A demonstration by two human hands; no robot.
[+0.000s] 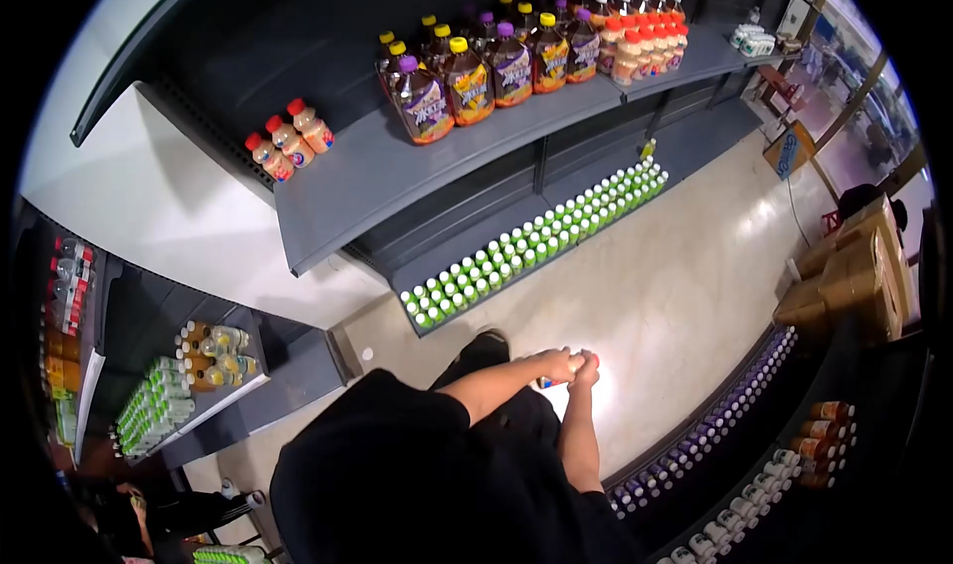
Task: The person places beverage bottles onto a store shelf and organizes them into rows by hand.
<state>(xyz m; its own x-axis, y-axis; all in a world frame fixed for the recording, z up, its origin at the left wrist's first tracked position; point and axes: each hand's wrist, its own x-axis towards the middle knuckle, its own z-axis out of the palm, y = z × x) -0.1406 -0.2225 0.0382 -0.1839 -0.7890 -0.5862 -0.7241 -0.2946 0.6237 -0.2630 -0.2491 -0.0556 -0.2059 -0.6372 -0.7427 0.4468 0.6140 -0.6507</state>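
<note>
Both of my hands are together in front of my body, above the pale floor. My left hand is closed around a small bottle, whose lower end with a coloured label sticks out past the fingers. My right hand is closed against the left one at the bottle's other end, where a bit of red shows. The fingers hide most of the bottle. Three similar red-capped peach-coloured bottles stand at the left end of the upper shelf.
Large juice bottles and a block of red-capped bottles stand on the upper shelf. Rows of white-capped green bottles fill the low shelf. Cardboard boxes and purple bottles are at right. Another person is at lower left.
</note>
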